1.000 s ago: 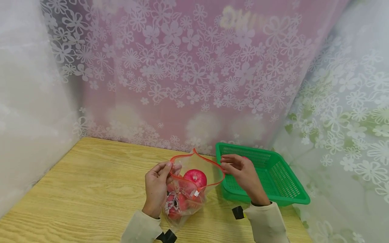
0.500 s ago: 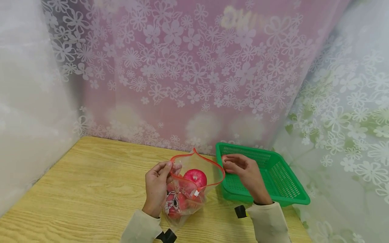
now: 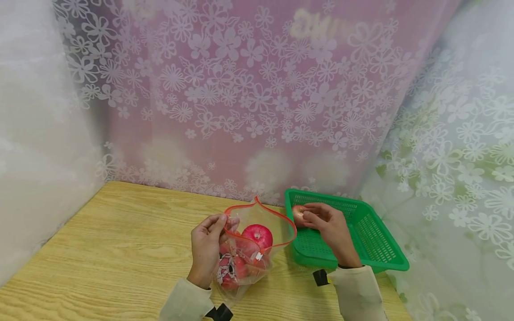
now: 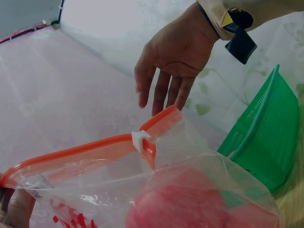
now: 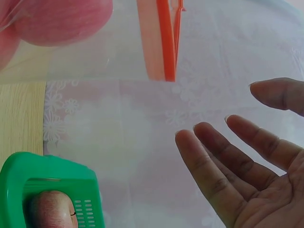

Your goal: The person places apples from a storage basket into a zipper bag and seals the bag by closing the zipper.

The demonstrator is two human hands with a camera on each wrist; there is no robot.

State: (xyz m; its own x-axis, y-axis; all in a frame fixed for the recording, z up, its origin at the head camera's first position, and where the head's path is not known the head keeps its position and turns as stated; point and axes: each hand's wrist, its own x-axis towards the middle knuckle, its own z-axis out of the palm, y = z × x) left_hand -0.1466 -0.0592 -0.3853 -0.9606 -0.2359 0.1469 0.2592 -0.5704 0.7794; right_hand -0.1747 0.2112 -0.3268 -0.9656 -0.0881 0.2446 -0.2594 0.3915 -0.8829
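Note:
With its thumb and fingers, my left hand point(image 3: 206, 245) pinches the left side of the rim of a clear zip bag point(image 3: 276, 213). The orange zip edge gapes wide, and a white slider point(image 4: 141, 140) sits on it. Several red apples point(image 3: 257, 235) fill the bag, which has a printed picture on its front. My right hand point(image 5: 256, 175) is spread above the green basket point(image 3: 381, 243), fingers relaxed and nothing in them. Below it, a paler red apple point(image 5: 51, 210) lies inside the basket; in the head view the right fingertips overlap this apple.
The basket stands right of the bag on a wood-grain table point(image 3: 120, 249). A pink flowered curtain point(image 3: 225, 111) hangs behind the table, and a pale flowered one point(image 3: 462, 178) on the right. Each wrist carries a small black camera mount point(image 3: 320, 277).
My right hand has left the right side of the bag's rim and shifted rightward over the basket, uncovering the apple there. The left hand and bag stay in place.

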